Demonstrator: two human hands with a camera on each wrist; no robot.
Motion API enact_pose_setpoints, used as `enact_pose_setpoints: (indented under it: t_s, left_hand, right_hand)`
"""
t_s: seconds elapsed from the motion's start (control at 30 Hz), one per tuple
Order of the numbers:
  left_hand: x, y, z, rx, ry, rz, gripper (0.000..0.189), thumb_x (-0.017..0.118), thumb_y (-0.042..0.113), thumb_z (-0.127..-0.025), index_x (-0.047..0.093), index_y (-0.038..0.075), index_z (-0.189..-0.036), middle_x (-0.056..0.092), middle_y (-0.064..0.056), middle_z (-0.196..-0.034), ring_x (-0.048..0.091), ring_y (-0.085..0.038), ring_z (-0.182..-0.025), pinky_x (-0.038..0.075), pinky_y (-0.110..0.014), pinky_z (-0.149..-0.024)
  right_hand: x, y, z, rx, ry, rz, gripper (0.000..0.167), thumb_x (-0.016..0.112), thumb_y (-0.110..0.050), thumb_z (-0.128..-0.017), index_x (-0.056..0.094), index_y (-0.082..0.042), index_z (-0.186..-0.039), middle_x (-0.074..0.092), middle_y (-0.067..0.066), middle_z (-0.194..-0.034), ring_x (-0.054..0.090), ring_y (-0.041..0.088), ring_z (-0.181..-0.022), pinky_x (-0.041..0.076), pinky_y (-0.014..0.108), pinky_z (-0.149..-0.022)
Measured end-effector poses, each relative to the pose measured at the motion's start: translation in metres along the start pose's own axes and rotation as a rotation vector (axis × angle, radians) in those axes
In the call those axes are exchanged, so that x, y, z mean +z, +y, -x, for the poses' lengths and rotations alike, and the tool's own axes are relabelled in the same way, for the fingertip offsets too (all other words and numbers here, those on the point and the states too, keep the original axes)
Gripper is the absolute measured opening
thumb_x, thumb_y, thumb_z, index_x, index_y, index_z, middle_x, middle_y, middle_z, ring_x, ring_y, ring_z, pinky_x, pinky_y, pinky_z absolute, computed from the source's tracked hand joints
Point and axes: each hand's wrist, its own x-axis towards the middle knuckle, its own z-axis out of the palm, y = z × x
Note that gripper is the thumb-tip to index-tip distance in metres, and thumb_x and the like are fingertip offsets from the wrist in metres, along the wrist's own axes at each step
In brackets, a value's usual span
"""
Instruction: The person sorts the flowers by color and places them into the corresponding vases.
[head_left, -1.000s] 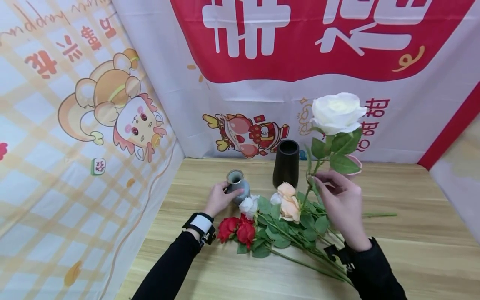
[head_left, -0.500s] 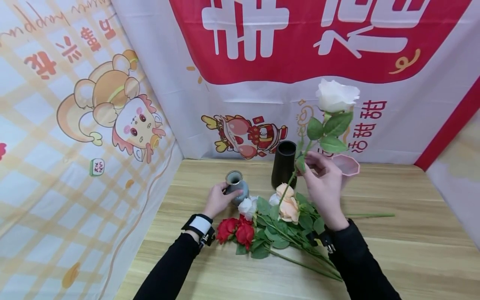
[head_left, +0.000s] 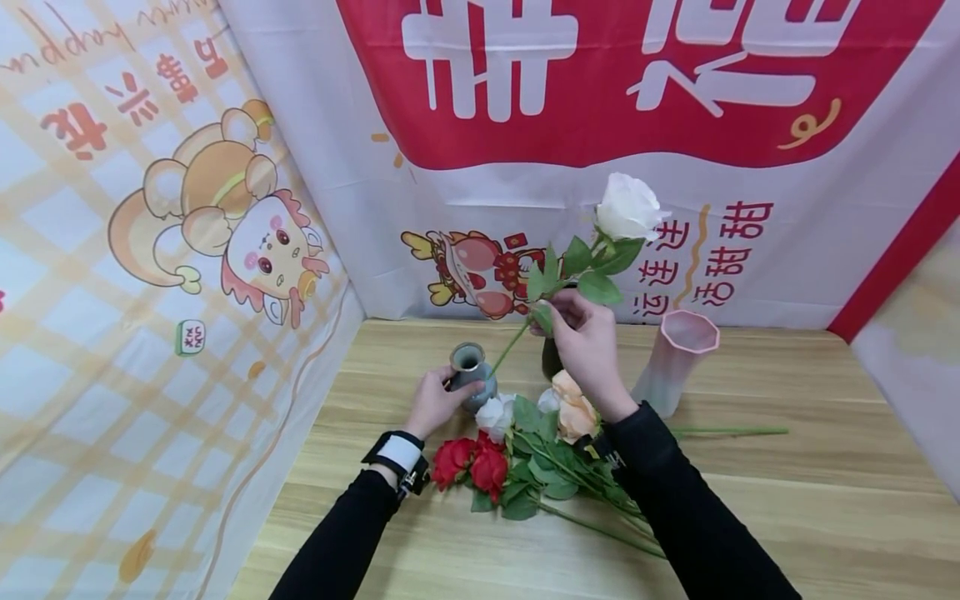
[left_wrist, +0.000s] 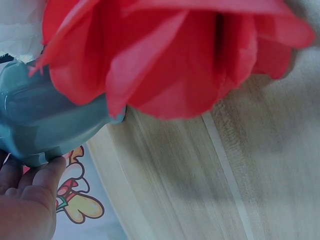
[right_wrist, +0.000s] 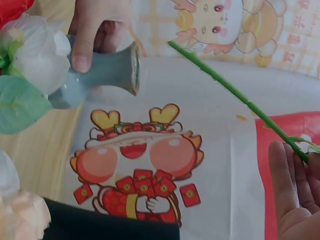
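Shifting leftward, the right hand (head_left: 592,346) pinches the white rose (head_left: 628,207) by its stem and has brought the bare stem end (right_wrist: 176,47), below and left of it, near the blue-grey vase (right_wrist: 112,71) gripped by the left hand (head_left: 437,402), seemingly close enough to align.

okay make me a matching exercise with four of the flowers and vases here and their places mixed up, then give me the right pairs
1. raised white rose
2. pink vase
3. red roses
4. blue-grey vase

A. standing at the right in the head view
B. gripped by the left hand
C. pinched by the right hand
D. lying on the table

Pairs: 1-C, 2-A, 3-D, 4-B
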Motion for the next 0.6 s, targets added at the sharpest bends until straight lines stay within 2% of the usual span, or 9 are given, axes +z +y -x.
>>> enact_pose_setpoints:
  t_s: [0.17,0.27,0.47,0.6]
  left_hand:
    - [-0.001,-0.001,0.001,-0.002,-0.008,0.012,0.033,0.08,0.037,-0.082,0.074,0.015,-0.105,0.07,0.003,-0.108,0.063,-0.013,-0.105,0.049,-0.038,-0.092]
    - [-0.002,0.0,0.002,-0.005,-0.005,0.011,0.033,0.08,0.037,-0.082,0.074,0.016,-0.107,0.07,0.004,-0.109,0.063,-0.013,-0.105,0.049,-0.037,-0.091]
    - [-0.001,0.002,0.003,-0.006,0.001,0.006,0.034,0.08,0.038,-0.083,0.074,0.016,-0.108,0.07,0.002,-0.11,0.064,-0.016,-0.105,0.05,-0.04,-0.09]
    - [-0.001,0.001,0.003,-0.01,0.001,0.017,0.035,0.08,0.038,-0.083,0.074,0.015,-0.109,0.07,0.002,-0.112,0.063,-0.016,-0.108,0.049,-0.04,-0.092]
  right_hand:
    - [0.009,0.007,-0.003,0.034,-0.021,0.011,0.014,0.06,0.001,-0.097,0.061,0.015,-0.101,0.064,0.03,-0.092,0.064,0.047,-0.079,0.057,0.044,-0.072]
    - [0.012,0.01,-0.004,0.038,-0.009,0.019,0.015,0.06,0.0,-0.097,0.061,0.015,-0.101,0.065,0.03,-0.092,0.064,0.048,-0.08,0.057,0.044,-0.072]
    - [0.014,0.015,-0.01,0.013,0.04,0.028,0.018,0.062,-0.007,-0.098,0.063,0.011,-0.103,0.067,0.025,-0.093,0.067,0.041,-0.078,0.057,0.033,-0.068]
    - [0.017,0.016,-0.013,0.008,0.041,0.108,0.021,0.062,-0.014,-0.099,0.065,0.006,-0.104,0.069,0.019,-0.094,0.069,0.032,-0.078,0.055,0.027,-0.063]
